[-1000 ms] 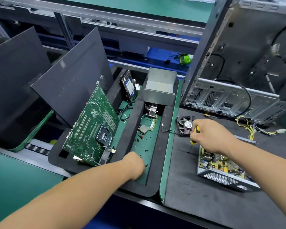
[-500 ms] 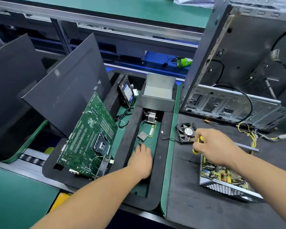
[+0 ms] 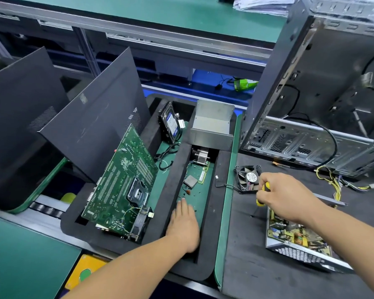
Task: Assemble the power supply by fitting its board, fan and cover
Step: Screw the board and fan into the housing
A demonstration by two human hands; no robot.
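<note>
Here the bench is a green work surface point(image 3: 20, 255) with a metal shelf frame behind it, and a black foam tray point(image 3: 177, 169) sits in the middle as the landmark. Left of the tray, two dark panels point(image 3: 91, 117) lean upright. In the tray's left slot a green motherboard point(image 3: 121, 182) stands tilted against the foam, and behind it a hard drive point(image 3: 171, 124) stands on edge with a blue-and-white label too small to read. In the tray's right slot the left hand point(image 3: 183, 223) lies flat with its fingers straight and relaxed on the green floor among small screws, holding nothing; further back in that slot are a grey chip point(image 3: 190, 181) and a heat sink, and the bare metal cover point(image 3: 212, 125) rests across the far end. Right of the tray, on a dark mat point(image 3: 257, 266), lies the black fan point(image 3: 247, 178), its round sticker unreadable. Beside it the right hand point(image 3: 287, 195) grips a yellow-handled screwdriver point(image 3: 263, 194), fingers curled round it. Just below that hand sits the open power supply case point(image 3: 298, 251) with its board point(image 3: 294, 236) inside. Behind stands an open computer case point(image 3: 324, 100), with yellow wires point(image 3: 333, 184) trailing from it.
</note>
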